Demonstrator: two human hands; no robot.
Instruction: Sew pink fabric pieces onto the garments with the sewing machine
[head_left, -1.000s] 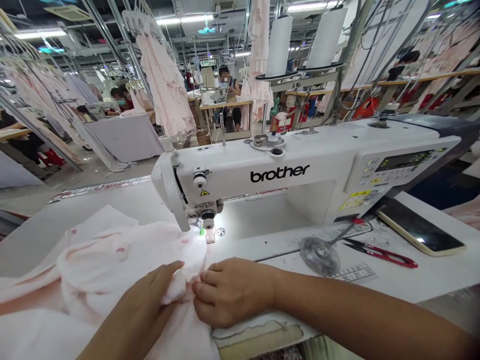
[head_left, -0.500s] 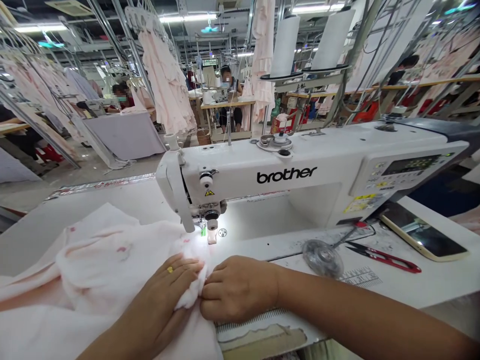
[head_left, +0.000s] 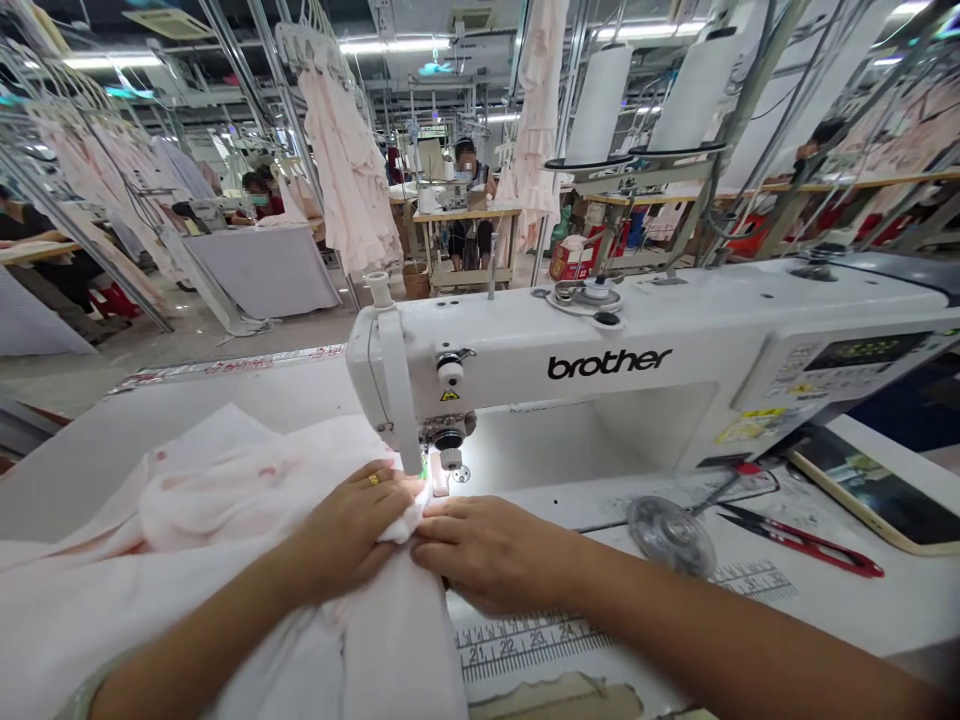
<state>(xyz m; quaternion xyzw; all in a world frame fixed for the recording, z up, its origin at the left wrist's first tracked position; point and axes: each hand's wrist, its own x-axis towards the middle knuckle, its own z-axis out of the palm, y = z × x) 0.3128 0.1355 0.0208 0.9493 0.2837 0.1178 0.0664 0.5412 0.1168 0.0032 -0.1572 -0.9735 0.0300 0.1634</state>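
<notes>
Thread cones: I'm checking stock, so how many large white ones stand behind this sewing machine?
2: the left cone and the right cone, side by side behind the sewing machine; others could be hidden.

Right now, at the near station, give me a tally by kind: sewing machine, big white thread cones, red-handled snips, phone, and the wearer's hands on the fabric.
Sewing machine: 1
Big white thread cones: 2
Red-handled snips: 1
Phone: 1
Hands on the fabric: 2, left hand and right hand
Total: 7
</notes>
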